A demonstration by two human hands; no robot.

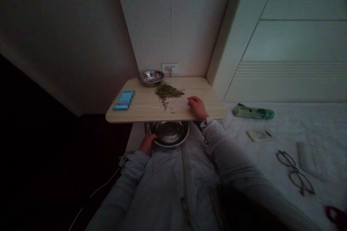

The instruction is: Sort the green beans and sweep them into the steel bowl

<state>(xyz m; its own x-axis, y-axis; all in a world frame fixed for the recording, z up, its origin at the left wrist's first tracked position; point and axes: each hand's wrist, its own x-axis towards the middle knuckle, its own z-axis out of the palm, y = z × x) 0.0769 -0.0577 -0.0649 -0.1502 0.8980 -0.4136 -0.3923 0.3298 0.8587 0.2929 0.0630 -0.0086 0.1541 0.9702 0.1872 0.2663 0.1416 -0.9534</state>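
My left hand grips the rim of a steel bowl on its left side, just below the table's near edge. A few small specks lie inside that bowl. My right hand is over the right part of the tabletop, its fingers pinched on a thin, clear piece, perhaps plastic, whose kind I cannot make out. Left of it, small green beans like mung beans lie in a loose pile, with several strays trailing toward me. A second steel bowl stands behind the pile, at the back left.
The small wooden table also carries a blurred-out blue rectangle at its left. A wall socket with a plug is behind. To the right on the white bed lie a green bottle, a small box and glasses.
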